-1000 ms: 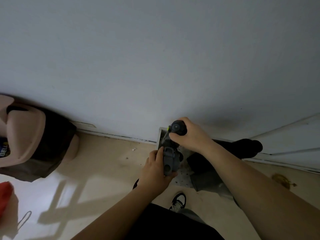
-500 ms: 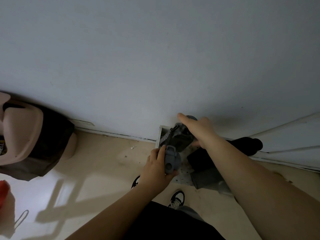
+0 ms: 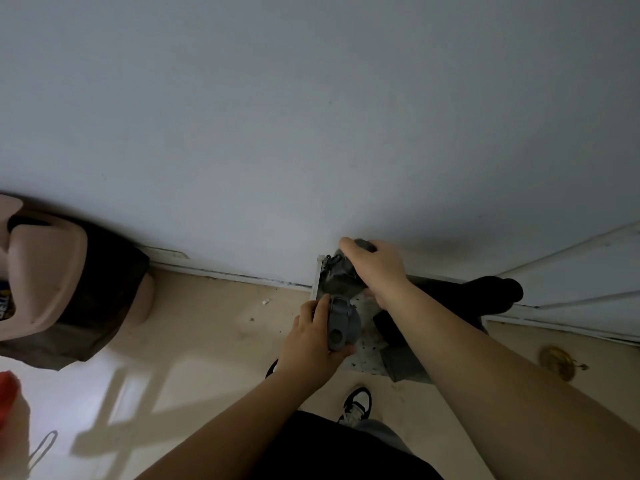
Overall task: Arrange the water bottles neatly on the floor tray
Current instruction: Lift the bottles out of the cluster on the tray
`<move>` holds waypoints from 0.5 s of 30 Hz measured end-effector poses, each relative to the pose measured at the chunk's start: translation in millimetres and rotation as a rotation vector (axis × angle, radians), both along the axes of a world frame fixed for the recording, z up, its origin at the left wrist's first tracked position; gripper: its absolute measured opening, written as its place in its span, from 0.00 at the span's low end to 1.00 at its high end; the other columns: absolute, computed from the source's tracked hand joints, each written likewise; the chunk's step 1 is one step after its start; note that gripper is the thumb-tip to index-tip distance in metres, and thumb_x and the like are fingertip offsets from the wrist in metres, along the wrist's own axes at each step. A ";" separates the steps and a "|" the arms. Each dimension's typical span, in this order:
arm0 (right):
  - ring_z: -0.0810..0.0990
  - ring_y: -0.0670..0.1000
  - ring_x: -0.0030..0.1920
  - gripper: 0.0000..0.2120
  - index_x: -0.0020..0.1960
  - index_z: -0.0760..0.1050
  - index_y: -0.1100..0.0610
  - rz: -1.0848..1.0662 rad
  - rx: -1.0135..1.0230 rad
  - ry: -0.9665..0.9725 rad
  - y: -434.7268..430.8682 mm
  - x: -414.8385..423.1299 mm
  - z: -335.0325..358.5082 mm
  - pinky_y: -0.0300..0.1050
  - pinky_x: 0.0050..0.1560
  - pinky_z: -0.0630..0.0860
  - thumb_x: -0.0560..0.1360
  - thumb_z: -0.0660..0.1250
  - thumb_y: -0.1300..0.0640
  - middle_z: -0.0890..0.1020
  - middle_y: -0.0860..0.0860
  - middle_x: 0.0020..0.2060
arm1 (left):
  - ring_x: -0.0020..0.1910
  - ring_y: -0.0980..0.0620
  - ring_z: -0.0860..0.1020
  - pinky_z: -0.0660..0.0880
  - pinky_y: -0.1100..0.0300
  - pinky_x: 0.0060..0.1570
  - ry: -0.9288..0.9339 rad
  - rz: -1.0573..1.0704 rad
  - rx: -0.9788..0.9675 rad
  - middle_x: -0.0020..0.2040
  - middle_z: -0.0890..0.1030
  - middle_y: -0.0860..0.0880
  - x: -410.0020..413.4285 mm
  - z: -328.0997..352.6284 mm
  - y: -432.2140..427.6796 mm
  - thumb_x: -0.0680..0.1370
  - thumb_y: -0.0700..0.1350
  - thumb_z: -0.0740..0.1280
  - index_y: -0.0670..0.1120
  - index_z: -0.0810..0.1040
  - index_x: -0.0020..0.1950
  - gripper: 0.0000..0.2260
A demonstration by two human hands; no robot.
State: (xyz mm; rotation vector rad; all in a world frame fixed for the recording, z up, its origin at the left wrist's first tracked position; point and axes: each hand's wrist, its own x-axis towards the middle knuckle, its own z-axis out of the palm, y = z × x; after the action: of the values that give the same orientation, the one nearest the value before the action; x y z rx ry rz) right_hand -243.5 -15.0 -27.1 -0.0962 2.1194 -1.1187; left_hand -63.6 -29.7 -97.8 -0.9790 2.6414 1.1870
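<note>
Grey-lidded bottle: a grey plastic water bottle with a flip-cap lid [image 3: 341, 322] stands about upright over the near left part of the tray, its long axis pointing up toward the camera, so mostly the lid shows.
Second bottle: a darker grey bottle with a looped carry strap [image 3: 337, 277] sits just behind it in the tray's far left corner, close to the wall; its top leans toward the wall, by my reading.
Tray: a pale, speckled flat floor tray [image 3: 369, 348] lies against the white wall [image 3: 311, 133], right ahead of the person and below both hands.
Left hand: the left hand [image 3: 308, 344] is curled round the near bottle's left side, thumb up along the lid, holding it.
Right hand: the right hand [image 3: 375, 268] reaches farther, palm down over the rear bottle's cap, fingers wrapped round the top.
Arms: both forearms run forward and down, the right one crossing over dark things on the tray's right side that I cannot identify.
Key relation: the two bottles lie one behind the other, nearly touching; each hand is nearest its own bottle.
Judgement: seating them side by side looks like the step in hand.
</note>
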 end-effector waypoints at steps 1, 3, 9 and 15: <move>0.81 0.57 0.38 0.20 0.37 0.75 0.55 0.038 0.005 0.041 -0.9 0.5 -0.7 0.52 0.37 0.78 0.65 0.70 0.37 0.80 0.54 0.35 | 0.65 0.45 0.72 0.77 0.50 0.59 0.001 0.003 0.003 0.71 0.64 0.50 -0.4 -0.7 -0.1 0.71 0.64 0.73 0.53 0.51 0.80 0.46; 0.80 0.54 0.37 0.24 0.37 0.74 0.55 0.087 0.030 0.096 0.1 1.7 -1.9 0.51 0.38 0.78 0.67 0.68 0.32 0.80 0.53 0.34 | 0.66 0.46 0.71 0.77 0.49 0.60 0.011 0.013 0.021 0.71 0.64 0.50 -0.7 -1.8 0.2 0.71 0.63 0.74 0.53 0.52 0.80 0.46; 0.84 0.52 0.53 0.27 0.54 0.81 0.49 0.082 -0.070 -0.125 20.6 3.1 1.5 0.56 0.58 0.83 0.67 0.73 0.29 0.85 0.50 0.52 | 0.66 0.45 0.70 0.75 0.47 0.63 0.052 0.046 0.070 0.70 0.64 0.49 -10.8 -3.8 -0.7 0.70 0.58 0.76 0.52 0.55 0.80 0.45; 0.85 0.52 0.55 0.23 0.59 0.82 0.49 0.039 -0.197 -0.265 28.0 4.4 1.2 0.53 0.59 0.83 0.70 0.77 0.38 0.85 0.51 0.57 | 0.67 0.45 0.71 0.75 0.47 0.65 0.067 0.090 0.081 0.70 0.66 0.49 -17.8 -1.7 -3.3 0.69 0.58 0.77 0.52 0.57 0.79 0.45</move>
State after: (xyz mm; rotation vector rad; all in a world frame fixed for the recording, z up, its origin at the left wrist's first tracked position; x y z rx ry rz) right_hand -239.1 13.0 -25.8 -0.0767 1.7654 -1.2420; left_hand -81.4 -33.1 -99.5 -1.0719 2.6007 1.3580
